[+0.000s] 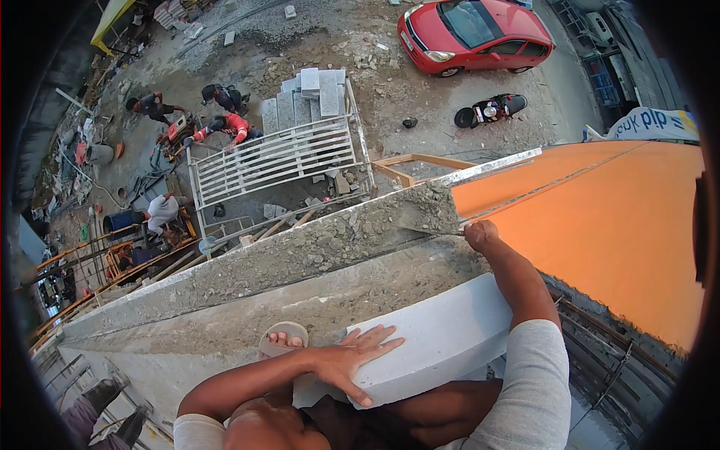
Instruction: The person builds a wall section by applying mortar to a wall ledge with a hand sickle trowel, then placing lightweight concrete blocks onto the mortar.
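Note:
My left hand (357,362) lies spread, palm down, on the left end of a large pale block (442,337), which rests in front of my body. My right hand (481,235) is closed round the handle of a trowel (427,229), its blade at the mortar near the right end of the ledge. Rough grey mortar (322,244) covers the top of the ledge. A thin dark line runs along the mortar's near side. Between the ledge and the block, my sandalled foot (283,339) stands on the concrete.
An orange panel (585,217) borders the ledge at right. Beyond the ledge, far below, are a white metal frame (277,159), stacked blocks (328,91), several people, a red car (476,36) and a motorcycle (491,110). Another person's legs (105,412) show at lower left.

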The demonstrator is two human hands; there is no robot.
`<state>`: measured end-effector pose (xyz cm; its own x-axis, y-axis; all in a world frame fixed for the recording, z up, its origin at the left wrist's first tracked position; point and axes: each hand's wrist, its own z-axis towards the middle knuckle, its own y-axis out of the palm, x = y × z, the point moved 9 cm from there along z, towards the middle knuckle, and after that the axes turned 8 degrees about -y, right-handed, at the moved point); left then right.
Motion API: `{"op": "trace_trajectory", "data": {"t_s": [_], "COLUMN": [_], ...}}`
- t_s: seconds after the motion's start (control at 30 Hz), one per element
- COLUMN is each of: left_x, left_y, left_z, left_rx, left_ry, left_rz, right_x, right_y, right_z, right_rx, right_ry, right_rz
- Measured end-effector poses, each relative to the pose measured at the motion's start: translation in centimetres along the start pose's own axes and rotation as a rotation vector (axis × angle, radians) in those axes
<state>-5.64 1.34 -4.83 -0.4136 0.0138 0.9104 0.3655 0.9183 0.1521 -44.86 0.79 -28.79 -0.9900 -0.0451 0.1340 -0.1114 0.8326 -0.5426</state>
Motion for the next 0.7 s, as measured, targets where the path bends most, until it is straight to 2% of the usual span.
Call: {"op": "trace_trajectory", "data": {"t_s": [0.07,0.3,0.4,0.5,0.67,0.7], "left_x": [0.2,0.4,0.6,0.5,0.6,0.6], "left_y": [0.1,-0.5,-0.5,-0.4,-0.3,-0.3], "left_z": [-0.1,-0.1,-0.1,0.0,0.1,0.0], "left_rx": [-0.005,0.005,-0.011,-0.01,-0.039,-0.041], "left_ry": [0.004,0.006,0.002,0.004,-0.008,-0.009], "left_rz": [-0.01,-0.007,-0.009,0.006,-0.003,-0.018], "right_x": [2.3,7.7,8.4,8.5,3.0,2.0], "right_y": [0.9,0.0,-0.4,-0.9,-2.2,-2.2], "right_z": [-0.7,-3.6,-5.0,-5.3,-2.8,-2.0], "right_rx": [-0.072,-0.076,-0.097,-0.04,-0.038,-0.03], "right_ry": [0.083,0.216,0.28,0.271,-0.036,-0.036], "right_rz": [0.001,0.069,0.214,0.31,0.256,0.257]}}
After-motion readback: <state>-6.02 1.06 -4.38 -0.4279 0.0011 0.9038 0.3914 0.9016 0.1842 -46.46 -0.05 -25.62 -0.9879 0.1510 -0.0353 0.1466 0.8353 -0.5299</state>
